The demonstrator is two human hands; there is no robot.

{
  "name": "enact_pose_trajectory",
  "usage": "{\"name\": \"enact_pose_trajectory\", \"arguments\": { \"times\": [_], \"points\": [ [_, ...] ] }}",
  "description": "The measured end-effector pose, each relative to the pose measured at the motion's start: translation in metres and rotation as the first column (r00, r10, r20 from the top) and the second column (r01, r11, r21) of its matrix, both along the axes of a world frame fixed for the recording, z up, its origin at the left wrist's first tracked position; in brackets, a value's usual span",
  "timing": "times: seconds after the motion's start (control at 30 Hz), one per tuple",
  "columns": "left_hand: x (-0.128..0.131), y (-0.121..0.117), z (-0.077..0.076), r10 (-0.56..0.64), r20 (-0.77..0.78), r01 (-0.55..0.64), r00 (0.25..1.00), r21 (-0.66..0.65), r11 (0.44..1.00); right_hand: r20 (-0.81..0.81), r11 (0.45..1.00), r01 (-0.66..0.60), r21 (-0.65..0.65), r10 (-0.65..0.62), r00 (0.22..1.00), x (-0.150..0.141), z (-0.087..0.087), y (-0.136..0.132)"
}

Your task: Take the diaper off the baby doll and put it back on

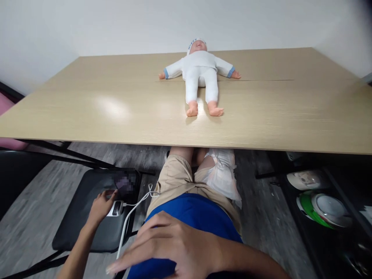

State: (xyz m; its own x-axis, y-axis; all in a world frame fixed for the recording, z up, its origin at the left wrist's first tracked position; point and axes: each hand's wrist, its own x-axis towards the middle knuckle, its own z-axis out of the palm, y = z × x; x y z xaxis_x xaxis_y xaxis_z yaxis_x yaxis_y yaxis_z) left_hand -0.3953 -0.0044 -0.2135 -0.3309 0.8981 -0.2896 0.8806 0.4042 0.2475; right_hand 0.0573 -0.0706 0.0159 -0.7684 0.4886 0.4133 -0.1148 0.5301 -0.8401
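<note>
A baby doll (pixel 201 68) in a white suit with blue cuffs and a white cap lies on its back on the table, arms spread and feet toward me. My left hand (pixel 101 205) is low over the black chair seat, fingers loosely apart, beside a white device (pixel 116 208) with a white cable and a pixelated dark object (pixel 125 181). Over my lap, my right hand (pixel 180 242) has its fingers stretched out and holds nothing. A white disposable diaper (pixel 223 174) rests on my thigh, near the table's edge.
The wooden table (pixel 116 93) spans the view in front of me, against a white wall. To my left stands a black chair (pixel 78 217). Round items, one a green and white container (pixel 325 209), sit on a dark shelf at right. A white cable (pixel 128 217) hangs between chair and lap.
</note>
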Motion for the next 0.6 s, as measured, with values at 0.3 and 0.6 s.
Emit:
{"name": "enact_pose_trajectory", "arguments": {
  "times": [0.3,0.6],
  "points": [
    [-0.009,0.041,-0.019,0.268,0.063,-0.264,0.961,-0.055,0.963,-0.102,0.999,-0.015,-0.046,0.01,0.995,0.001,-0.002,0.002],
    [-0.009,0.062,-0.028,0.299,0.065,-0.295,0.952,-0.059,0.954,-0.159,0.993,0.095,-0.065,-0.104,0.982,0.003,-0.002,0.004]
  ]
}}
